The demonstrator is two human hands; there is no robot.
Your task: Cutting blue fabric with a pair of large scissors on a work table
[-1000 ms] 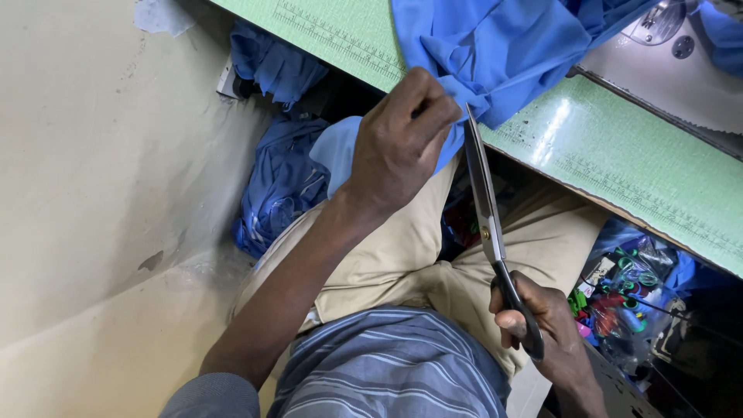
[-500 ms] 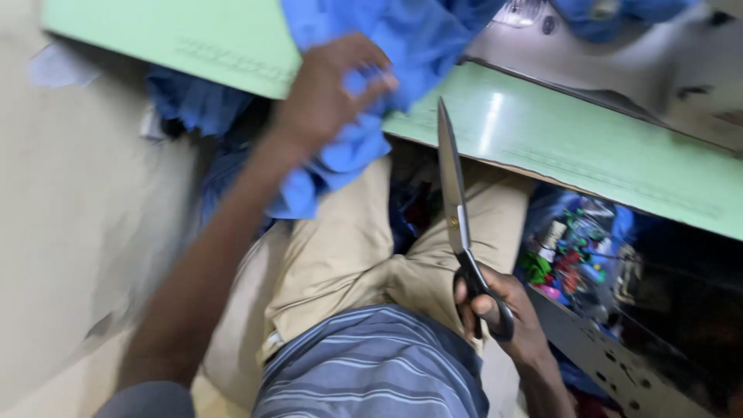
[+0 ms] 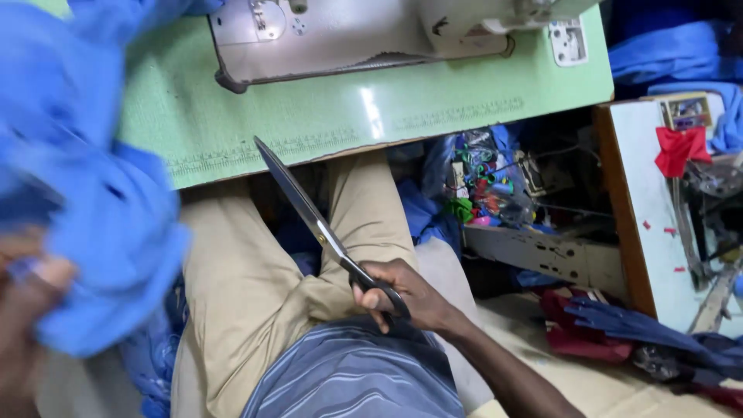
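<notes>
My right hand [image 3: 402, 296] grips the black handles of long tailor's scissors [image 3: 302, 203] over my lap; the closed blades point up and left toward the edge of the green sewing table [image 3: 340, 116]. My left hand [image 3: 31, 286], blurred at the left edge, holds a bunch of blue fabric [image 3: 85, 193] that hangs from the table's left side down past my knee. I sit in tan trousers and a striped shirt.
A grey sewing machine [image 3: 356, 35] stands on the table's far side. Right of my legs are a heap of coloured thread and scraps [image 3: 484, 182], a white side stand [image 3: 658, 209] with a red cloth piece [image 3: 679, 147], and dark blue and red cloth [image 3: 619, 329] on the floor.
My left hand has dropped from the table edge to the lower left, pulling the blue fabric with it. The scissors have tilted further left, and the view has swung to the right.
</notes>
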